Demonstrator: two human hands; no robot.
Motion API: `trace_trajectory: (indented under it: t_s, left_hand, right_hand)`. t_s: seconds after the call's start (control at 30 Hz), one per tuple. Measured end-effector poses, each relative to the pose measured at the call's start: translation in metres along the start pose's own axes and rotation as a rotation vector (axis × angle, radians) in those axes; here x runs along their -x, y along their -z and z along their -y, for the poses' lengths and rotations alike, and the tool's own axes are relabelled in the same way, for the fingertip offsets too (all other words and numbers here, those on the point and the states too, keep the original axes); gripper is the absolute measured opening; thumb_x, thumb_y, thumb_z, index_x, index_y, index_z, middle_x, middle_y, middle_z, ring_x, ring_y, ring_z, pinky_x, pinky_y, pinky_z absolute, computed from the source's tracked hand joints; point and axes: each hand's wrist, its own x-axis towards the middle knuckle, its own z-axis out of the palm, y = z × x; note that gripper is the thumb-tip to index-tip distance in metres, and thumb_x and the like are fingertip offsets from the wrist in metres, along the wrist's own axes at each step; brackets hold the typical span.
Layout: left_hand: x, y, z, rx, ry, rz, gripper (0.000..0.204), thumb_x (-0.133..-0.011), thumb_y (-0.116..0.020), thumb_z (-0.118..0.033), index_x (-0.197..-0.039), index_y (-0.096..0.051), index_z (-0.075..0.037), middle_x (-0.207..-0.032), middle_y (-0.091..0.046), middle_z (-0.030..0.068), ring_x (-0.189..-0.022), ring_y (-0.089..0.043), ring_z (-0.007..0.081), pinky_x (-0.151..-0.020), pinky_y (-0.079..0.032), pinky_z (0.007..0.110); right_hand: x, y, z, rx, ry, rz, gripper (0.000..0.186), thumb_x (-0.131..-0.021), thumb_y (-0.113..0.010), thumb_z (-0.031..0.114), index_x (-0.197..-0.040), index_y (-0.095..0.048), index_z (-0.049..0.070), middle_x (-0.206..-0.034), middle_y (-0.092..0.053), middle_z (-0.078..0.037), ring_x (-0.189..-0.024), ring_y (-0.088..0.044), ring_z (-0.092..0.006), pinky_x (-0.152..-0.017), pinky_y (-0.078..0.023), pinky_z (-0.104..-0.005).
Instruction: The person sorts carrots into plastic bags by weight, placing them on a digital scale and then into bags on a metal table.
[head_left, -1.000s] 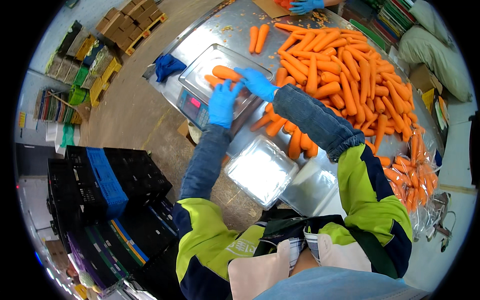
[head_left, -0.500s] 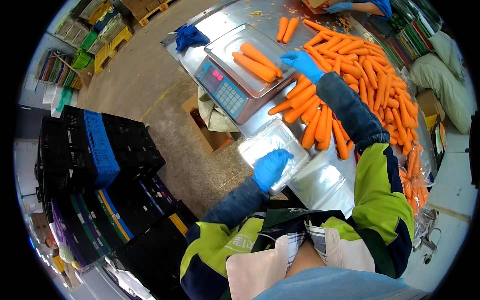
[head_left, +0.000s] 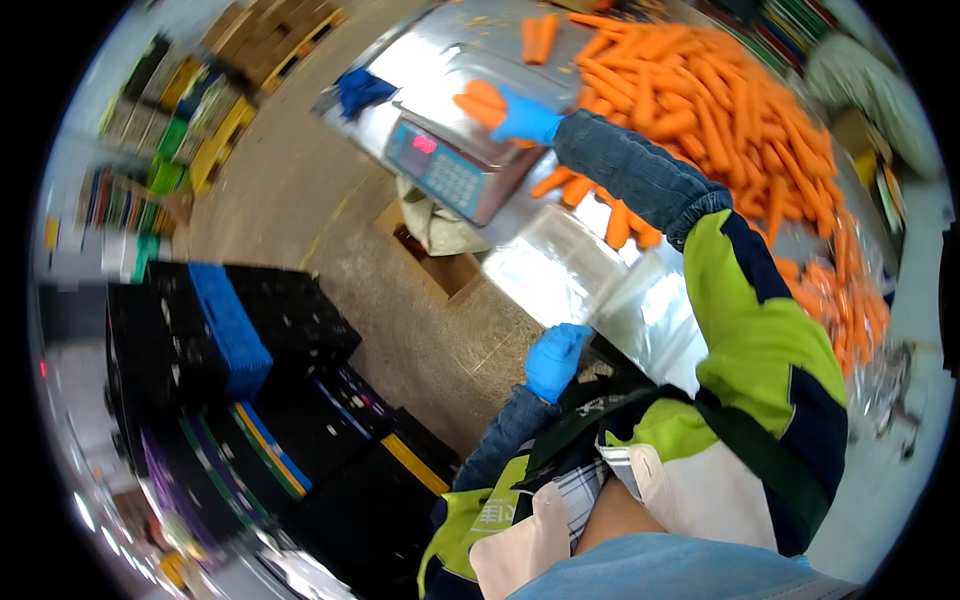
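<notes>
My right hand (head_left: 527, 118), in a blue glove, is over the steel pan of the scale (head_left: 437, 167). Its fingers are wrapped round some carrots (head_left: 482, 104), blurred by motion. My left hand (head_left: 556, 362), also in a blue glove, is low at the table's near edge, fingers curled together. What it holds, if anything, is hidden. Beyond it lies a stack of clear plastic bags (head_left: 555, 262), with more clear film (head_left: 650, 315) to its right. A large heap of loose carrots (head_left: 715, 110) spreads right of the scale.
Two carrots (head_left: 539, 40) lie apart behind the scale. A blue cloth (head_left: 362, 92) rests at the table's left corner. Below the table edge stands an open cardboard box (head_left: 450, 272) with a pale sack. Stacked black crates (head_left: 270, 320) rise at left; bagged carrots (head_left: 845, 300) lie at right.
My right hand has moved left onto the scale and closed round the carrots there. My left hand has drawn back from the bag stack towards my body. The view has shifted.
</notes>
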Motion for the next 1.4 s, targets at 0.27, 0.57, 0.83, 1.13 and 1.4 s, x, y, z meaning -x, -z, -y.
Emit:
trace_trajectory:
  t_s: [0.27, 0.57, 0.83, 1.13, 1.4]
  left_hand:
    - [-0.001, -0.017, -0.022, 0.143, 0.075, 0.124, 0.014, -0.087, -0.062, -0.004, -0.099, -0.068, -0.007, -0.084, -0.064, 0.0103, -0.069, -0.059, 0.0201, -0.066, -0.049, 0.031]
    - [-0.097, -0.102, -0.063, -0.159, -0.256, 0.69, 0.02, -0.085, -0.066, -0.012, -0.104, -0.068, -0.009, -0.088, -0.067, 0.0084, -0.07, -0.061, 0.0169, -0.069, -0.051, 0.029]
    - [-0.213, -0.212, -0.057, -0.032, -0.262, 0.55, 0.018, -0.084, -0.069, -0.017, -0.099, -0.069, -0.006, -0.092, -0.067, 0.0092, -0.076, -0.063, 0.0165, -0.072, -0.051, 0.029]
    - [-0.25, -0.2, -0.002, -0.836, -0.387, 0.19, 0.031, -0.079, -0.067, -0.028, -0.105, -0.067, -0.012, -0.12, -0.059, 0.0107, -0.108, -0.055, 0.0319, -0.093, -0.041, 0.044]
    - [-0.289, -0.229, -0.022, -0.606, -0.636, 0.252, 0.057, -0.073, -0.077, -0.027, -0.126, -0.058, -0.016, -0.125, -0.058, 0.0103, -0.112, -0.053, 0.0321, -0.094, -0.039, 0.048]
  right_hand:
    - [0.272, 0.062, -0.025, -1.732, -0.292, 0.1, 0.061, -0.086, -0.058, 0.009, -0.141, -0.035, -0.004, -0.14, -0.047, -0.017, -0.125, -0.049, -0.0252, -0.104, -0.042, -0.0349]
    - [0.47, 0.119, -0.102, -1.667, -0.693, -0.479, 0.052, -0.082, -0.069, 0.015, -0.125, -0.048, -0.006, -0.107, -0.06, -0.014, -0.094, -0.062, -0.0218, -0.084, -0.054, -0.0308]
    - [0.505, 0.151, -0.214, -0.826, -0.595, -0.771, 0.09, -0.072, -0.076, 0.02, -0.145, -0.029, -0.003, -0.108, -0.061, -0.016, -0.096, -0.061, -0.0295, -0.088, -0.051, -0.0364]
    - [0.511, 0.18, -0.224, 0.328, -0.795, -0.503, 0.113, -0.066, -0.079, 0.029, -0.153, -0.01, 0.012, -0.106, -0.056, -0.023, -0.097, -0.059, -0.0378, -0.082, -0.05, -0.0423]
    - [0.505, 0.182, -0.221, 0.248, -0.785, -0.534, 0.112, -0.066, -0.078, 0.025, -0.154, -0.01, 0.016, -0.105, -0.056, -0.022, -0.097, -0.058, -0.0395, -0.084, -0.048, -0.0435]
